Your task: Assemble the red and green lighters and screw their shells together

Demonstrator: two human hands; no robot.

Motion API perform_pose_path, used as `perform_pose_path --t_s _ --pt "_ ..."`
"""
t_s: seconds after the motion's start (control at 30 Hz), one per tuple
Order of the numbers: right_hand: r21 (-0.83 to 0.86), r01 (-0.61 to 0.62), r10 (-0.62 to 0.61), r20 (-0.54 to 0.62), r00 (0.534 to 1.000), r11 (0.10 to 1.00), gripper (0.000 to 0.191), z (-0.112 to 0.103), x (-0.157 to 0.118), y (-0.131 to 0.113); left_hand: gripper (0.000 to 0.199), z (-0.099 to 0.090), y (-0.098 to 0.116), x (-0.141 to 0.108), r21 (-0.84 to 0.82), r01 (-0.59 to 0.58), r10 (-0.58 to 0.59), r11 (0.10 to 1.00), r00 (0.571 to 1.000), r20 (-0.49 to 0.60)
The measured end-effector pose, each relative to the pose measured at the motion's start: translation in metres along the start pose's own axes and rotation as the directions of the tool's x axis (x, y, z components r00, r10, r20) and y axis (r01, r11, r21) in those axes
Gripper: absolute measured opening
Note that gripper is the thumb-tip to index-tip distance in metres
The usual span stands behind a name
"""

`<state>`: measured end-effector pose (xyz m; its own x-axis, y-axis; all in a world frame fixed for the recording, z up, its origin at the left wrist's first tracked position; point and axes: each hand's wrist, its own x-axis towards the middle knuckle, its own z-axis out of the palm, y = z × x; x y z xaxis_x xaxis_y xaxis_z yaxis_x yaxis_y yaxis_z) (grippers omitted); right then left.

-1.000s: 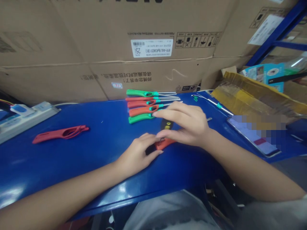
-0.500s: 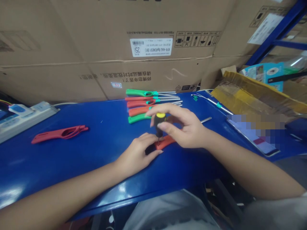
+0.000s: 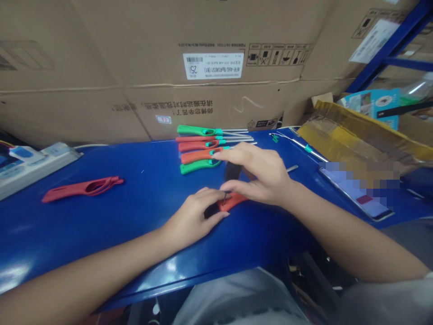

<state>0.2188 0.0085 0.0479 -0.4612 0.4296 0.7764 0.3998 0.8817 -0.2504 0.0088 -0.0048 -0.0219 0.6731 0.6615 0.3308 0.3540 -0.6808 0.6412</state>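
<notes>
My left hand point(image 3: 194, 216) grips a red lighter body point(image 3: 233, 201) lying on the blue worktable point(image 3: 101, 230), with part of it hidden under my fingers. My right hand point(image 3: 259, 176) holds a small black-handled screwdriver point(image 3: 232, 171) above that body. Its thin shaft point(image 3: 224, 197) reaches down among my left fingertips, and its yellow cap is hidden. Beyond my right fingertips, several long green and red-orange utility lighters point(image 3: 199, 149) lie side by side, their metal nozzles pointing right.
An empty red lighter shell point(image 3: 83, 189) lies left, near a white power strip point(image 3: 40, 164). To the right are a metal nozzle rod point(image 3: 299, 144) and a phone point(image 3: 355, 194), partly pixelated. Cardboard boxes point(image 3: 213, 90) stand behind the table; a blue shelf frame point(image 3: 382, 54) stands right.
The screwdriver has tipped from upright to a lower slant, and my right fingers now cover its yellow cap. My left hand and the red lighter body have stayed in place.
</notes>
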Motion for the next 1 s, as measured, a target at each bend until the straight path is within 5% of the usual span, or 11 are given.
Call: perform_pose_path --t_s 0.13,0.3,0.47,0.6,0.77,0.9,1.0 --pt "0.242 -0.094 0.078 0.072 0.994 0.966 0.032 -0.0048 0.0035 -0.0042 0.027 0.0007 -0.0008 0.001 -0.004 -0.001 0.001 1.0 1.0 0.003" --pt "-0.087 0.083 -0.088 -0.065 0.994 0.993 0.031 -0.0082 0.004 -0.0051 0.03 0.0009 -0.0001 0.0018 0.011 -0.003 0.003 1.0 1.0 -0.002" --pt "0.138 -0.076 0.074 0.025 0.997 0.987 0.031 -0.0062 0.004 -0.0025 0.031 0.0 0.001 0.0014 0.007 -0.007 0.007 1.0 1.0 -0.004" --pt "-0.029 0.083 -0.086 -0.118 0.989 0.996 0.029 -0.0049 0.0035 0.0017 0.031 0.0006 -0.0007 0.0001 0.009 -0.032 0.032 0.999 0.999 -0.03" --pt "0.155 -0.085 0.083 0.022 0.996 0.984 0.034 -0.0021 0.0047 -0.0003 0.032 0.0007 -0.0009 0.0005 0.005 -0.025 0.025 1.0 1.0 -0.015" --pt "0.03 0.063 -0.059 -0.121 0.991 0.998 0.026 -0.0014 0.0031 0.0021 0.031 0.0009 -0.0011 0.0005 0.023 -0.034 0.035 0.999 0.999 -0.032" --pt "0.065 0.025 -0.024 -0.019 1.0 0.998 0.033 -0.002 0.0019 0.0017 0.031 0.0003 -0.0008 0.0003 0.019 -0.019 0.02 1.0 1.0 -0.014"
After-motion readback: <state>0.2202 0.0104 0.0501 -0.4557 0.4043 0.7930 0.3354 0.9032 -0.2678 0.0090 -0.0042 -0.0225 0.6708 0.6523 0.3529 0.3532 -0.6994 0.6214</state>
